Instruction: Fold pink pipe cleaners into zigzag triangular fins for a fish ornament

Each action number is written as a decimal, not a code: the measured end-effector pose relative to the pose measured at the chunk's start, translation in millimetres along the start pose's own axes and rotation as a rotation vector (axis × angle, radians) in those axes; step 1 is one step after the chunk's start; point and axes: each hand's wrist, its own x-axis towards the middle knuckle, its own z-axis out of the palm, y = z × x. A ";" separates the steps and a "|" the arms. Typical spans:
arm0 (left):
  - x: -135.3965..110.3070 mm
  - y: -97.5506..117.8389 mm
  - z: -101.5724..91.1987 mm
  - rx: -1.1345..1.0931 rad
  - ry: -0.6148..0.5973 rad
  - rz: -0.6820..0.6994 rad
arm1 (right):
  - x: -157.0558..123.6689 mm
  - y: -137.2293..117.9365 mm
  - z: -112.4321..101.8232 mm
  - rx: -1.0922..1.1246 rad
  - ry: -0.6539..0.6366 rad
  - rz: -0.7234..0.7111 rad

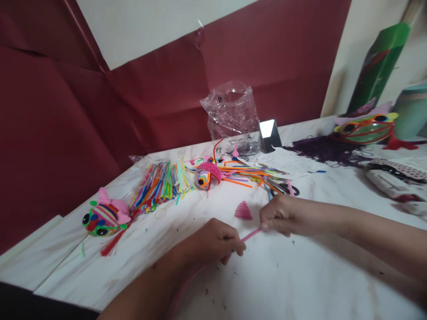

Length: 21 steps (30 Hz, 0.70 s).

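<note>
My left hand and my right hand are both closed, pinching the two ends of a short pink strip held just above the white table. A small pink coiled cone lies on the table just beyond the strip, close to my right hand. Farther back sits a pink round craft figure with a striped eye.
A striped ball figure with pink ears lies at the left. A bundle of coloured strips and loose strips lie behind. A clear plastic bag, a small mirror box and a green figure stand farther back.
</note>
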 end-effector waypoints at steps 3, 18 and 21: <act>-0.8 -2.1 -8.5 -0.097 -0.019 -0.056 | -0.3 6.6 -9.5 0.056 0.081 0.018; 16.7 -10.2 8.6 -0.380 0.259 0.021 | 15.0 7.6 29.8 -0.019 0.309 0.076; 15.2 -10.5 5.2 -0.251 0.260 0.000 | 12.1 15.4 28.9 0.086 0.152 0.137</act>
